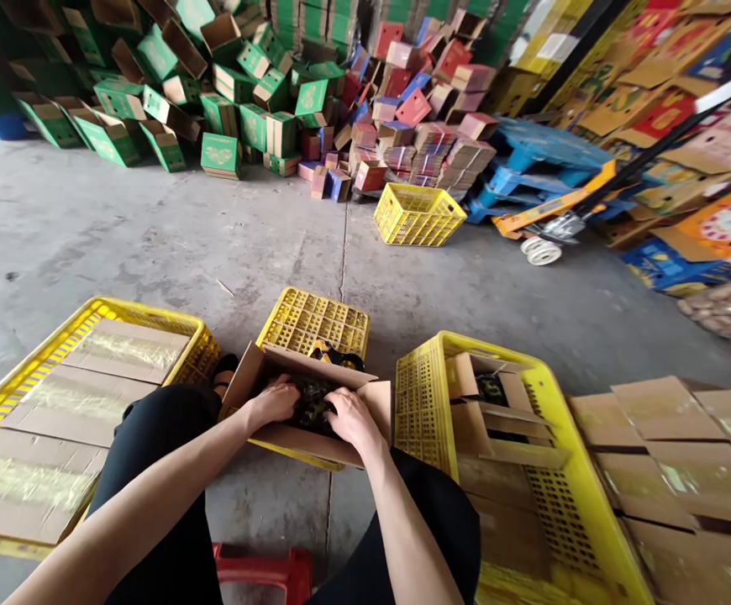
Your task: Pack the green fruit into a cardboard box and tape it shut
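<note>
Cardboard box (306, 402) sits open on an upturned yellow crate (315, 321) between my knees, its long axis running left to right, mouth facing up. Left hand (276, 402) and right hand (353, 418) are both inside, fingers curled and pressing on the dark contents (312, 402); what these are I cannot tell. Pushing too hard could, I judge, tip the box off the crate or tear a flap.
</note>
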Action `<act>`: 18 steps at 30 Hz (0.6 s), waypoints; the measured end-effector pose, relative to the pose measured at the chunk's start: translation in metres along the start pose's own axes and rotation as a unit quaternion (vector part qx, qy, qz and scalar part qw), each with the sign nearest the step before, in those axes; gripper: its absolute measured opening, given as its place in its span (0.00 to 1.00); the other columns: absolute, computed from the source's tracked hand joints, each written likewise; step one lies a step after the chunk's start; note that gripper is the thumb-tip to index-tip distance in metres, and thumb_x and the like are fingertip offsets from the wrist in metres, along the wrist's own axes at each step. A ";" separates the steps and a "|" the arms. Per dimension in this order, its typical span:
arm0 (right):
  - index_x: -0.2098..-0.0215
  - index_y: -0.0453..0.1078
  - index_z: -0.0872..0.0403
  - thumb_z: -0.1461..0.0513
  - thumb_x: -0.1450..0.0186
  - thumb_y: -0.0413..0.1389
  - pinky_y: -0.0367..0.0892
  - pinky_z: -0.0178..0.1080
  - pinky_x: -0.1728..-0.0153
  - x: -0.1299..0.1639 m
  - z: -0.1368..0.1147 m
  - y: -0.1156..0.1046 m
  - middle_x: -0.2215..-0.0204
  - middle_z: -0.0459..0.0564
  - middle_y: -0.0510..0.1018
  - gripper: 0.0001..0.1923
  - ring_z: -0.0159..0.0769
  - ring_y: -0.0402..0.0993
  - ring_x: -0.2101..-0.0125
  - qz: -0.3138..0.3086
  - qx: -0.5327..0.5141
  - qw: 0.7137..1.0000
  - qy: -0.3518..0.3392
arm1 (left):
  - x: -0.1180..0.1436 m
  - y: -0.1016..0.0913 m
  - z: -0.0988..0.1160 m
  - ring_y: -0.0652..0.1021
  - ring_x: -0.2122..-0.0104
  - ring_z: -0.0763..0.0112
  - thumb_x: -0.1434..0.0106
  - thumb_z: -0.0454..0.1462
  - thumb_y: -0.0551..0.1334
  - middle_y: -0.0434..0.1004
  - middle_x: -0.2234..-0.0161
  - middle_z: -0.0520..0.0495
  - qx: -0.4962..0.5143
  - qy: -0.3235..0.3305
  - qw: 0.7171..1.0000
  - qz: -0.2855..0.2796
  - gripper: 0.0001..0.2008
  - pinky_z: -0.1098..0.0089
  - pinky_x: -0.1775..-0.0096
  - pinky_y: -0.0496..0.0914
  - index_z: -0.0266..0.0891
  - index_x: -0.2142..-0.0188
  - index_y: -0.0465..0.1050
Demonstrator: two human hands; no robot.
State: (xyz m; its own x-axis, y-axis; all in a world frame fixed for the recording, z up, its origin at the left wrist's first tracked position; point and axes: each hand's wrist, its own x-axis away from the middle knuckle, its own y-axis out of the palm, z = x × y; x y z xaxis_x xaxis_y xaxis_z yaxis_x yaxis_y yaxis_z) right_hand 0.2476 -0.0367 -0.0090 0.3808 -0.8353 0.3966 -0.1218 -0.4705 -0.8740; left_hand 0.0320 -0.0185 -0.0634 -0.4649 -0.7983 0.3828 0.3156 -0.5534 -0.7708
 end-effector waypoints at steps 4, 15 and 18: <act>0.40 0.77 0.53 0.60 0.29 0.58 0.60 0.43 0.34 -0.002 -0.003 -0.001 0.35 0.57 0.72 0.20 0.48 0.63 0.34 -0.003 -0.016 0.999 -0.046 | 0.001 -0.009 0.003 0.81 0.49 0.53 0.41 0.27 0.62 0.87 0.60 0.41 0.027 -0.007 1.000 0.000 0.13 0.62 0.45 0.73 0.40 0.62 0.85; 0.34 0.70 0.53 0.66 0.29 0.53 0.62 0.50 0.37 -0.003 -0.006 -0.006 0.36 0.60 0.73 0.26 0.53 0.59 0.34 0.006 0.035 0.999 0.027 | 0.009 -0.030 -0.011 0.76 0.40 0.52 0.33 0.32 0.58 0.74 0.38 0.34 0.009 -0.072 0.996 0.049 0.26 0.60 0.38 0.67 0.36 0.36 0.70; 0.38 0.72 0.55 0.65 0.33 0.59 0.61 0.57 0.38 -0.003 -0.006 -0.007 0.39 0.64 0.73 0.25 0.59 0.59 0.35 -0.009 0.053 0.998 0.038 | 0.010 -0.014 -0.014 0.76 0.41 0.44 0.38 0.36 0.67 0.70 0.37 0.32 -0.011 -0.090 0.996 0.020 0.25 0.55 0.38 0.68 0.38 0.41 0.75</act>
State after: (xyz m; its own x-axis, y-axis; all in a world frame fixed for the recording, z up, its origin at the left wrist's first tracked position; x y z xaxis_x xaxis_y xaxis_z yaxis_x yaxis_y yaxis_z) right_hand 0.2422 -0.0325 -0.0021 0.3109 -0.8483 0.4286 -0.0168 -0.4558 -0.8899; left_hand 0.0116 -0.0151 -0.0556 -0.2956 -0.8507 0.4346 0.3121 -0.5160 -0.7977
